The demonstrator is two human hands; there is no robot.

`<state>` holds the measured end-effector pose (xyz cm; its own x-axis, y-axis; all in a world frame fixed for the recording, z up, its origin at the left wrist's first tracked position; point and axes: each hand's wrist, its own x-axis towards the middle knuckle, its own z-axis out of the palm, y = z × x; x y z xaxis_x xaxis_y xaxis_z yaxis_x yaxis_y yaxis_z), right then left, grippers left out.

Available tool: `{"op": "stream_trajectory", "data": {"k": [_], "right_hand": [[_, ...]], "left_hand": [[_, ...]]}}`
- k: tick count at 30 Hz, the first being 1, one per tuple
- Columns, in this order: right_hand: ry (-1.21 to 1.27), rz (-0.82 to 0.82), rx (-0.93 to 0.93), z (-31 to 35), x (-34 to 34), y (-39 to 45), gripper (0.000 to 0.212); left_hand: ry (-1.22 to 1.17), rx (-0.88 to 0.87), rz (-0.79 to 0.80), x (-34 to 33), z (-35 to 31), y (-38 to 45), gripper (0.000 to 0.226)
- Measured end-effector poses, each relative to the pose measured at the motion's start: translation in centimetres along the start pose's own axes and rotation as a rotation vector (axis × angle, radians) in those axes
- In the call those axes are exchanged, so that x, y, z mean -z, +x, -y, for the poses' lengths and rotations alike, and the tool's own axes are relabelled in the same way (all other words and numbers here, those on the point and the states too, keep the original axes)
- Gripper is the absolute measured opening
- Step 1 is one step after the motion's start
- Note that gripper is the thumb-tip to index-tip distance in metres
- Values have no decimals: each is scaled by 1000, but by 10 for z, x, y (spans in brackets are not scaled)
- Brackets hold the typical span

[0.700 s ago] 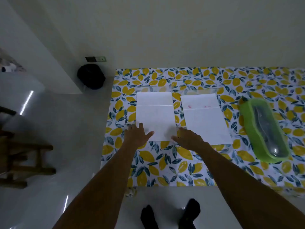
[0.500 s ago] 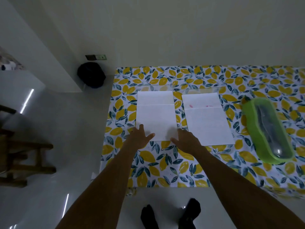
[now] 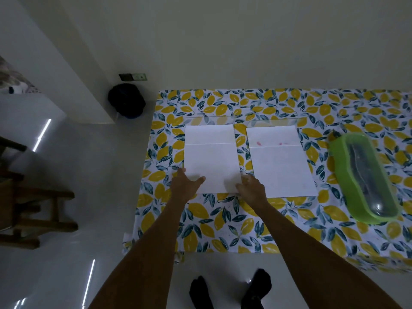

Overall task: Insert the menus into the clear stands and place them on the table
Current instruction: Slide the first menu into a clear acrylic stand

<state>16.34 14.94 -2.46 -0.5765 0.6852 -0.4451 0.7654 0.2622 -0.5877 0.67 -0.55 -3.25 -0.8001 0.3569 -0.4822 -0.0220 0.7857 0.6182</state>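
Observation:
Two white menu sheets lie face down, side by side on the lemon-print tablecloth. The left menu has my left hand at its near-left corner, fingers spread, thumb on the paper. My right hand rests at its near-right corner, fingers spread and touching the sheet's edge. The right menu shows faint pink marks near its fold line. Behind each sheet a clear stand lies flat, barely visible as a glassy band; the second clear stand sits behind the right menu.
A green plastic container with a clear lid lies at the right of the table. A black bin stands on the floor by the wall. A wooden chair is at the far left. My feet are below the table's near edge.
Both hands have shifted slightly toward the near corners of the left menu; the right hand moved left off the right sheet. The sheets have not moved.

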Motion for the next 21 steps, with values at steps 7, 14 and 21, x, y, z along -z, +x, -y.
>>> {"op": "stream_trajectory", "data": {"k": [7, 14, 21], "right_hand": [[304, -109, -36, -22, 12, -15, 36], [413, -164, 129, -1, 47, -43, 30], [370, -262, 305, 35, 88, -73, 21]], "left_hand": [[39, -143, -95, 20, 10, -27, 42], [-31, -344, -201, 58, 0, -61, 30], [-273, -438, -282, 92, -22, -94, 15]]}}
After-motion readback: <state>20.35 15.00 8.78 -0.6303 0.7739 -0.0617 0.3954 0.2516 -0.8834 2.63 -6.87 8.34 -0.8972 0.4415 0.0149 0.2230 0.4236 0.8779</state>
